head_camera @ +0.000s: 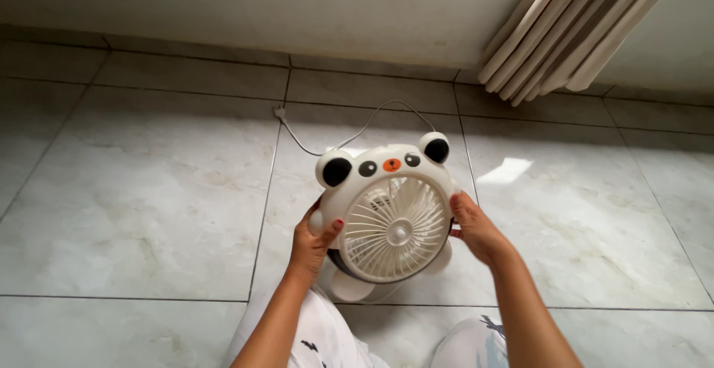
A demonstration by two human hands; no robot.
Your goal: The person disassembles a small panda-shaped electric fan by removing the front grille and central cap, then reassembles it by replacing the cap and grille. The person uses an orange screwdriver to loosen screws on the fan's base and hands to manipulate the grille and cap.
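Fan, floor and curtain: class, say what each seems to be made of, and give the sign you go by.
Fan: likely moulded plastic, cream, smooth with a soft sheen, thin grille ribs.
Floor: glossy marble-look tile, probably ceramic; grout lines and a window reflection show.
Curtain: fabric, matte beige, hanging in soft folds.

Pale marbled floor tiles (149, 189) with grey grout lines, bearing a white cord (357, 131) and its plug (280, 113).

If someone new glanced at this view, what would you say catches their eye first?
A small white plastic fan shaped like a panda face, with black ears and an orange nose, sits mid-frame, held at its sides by the left hand and right hand. Its thin white cord trails back over the pale marble-look floor tiles; beige pleated curtains hang top right.
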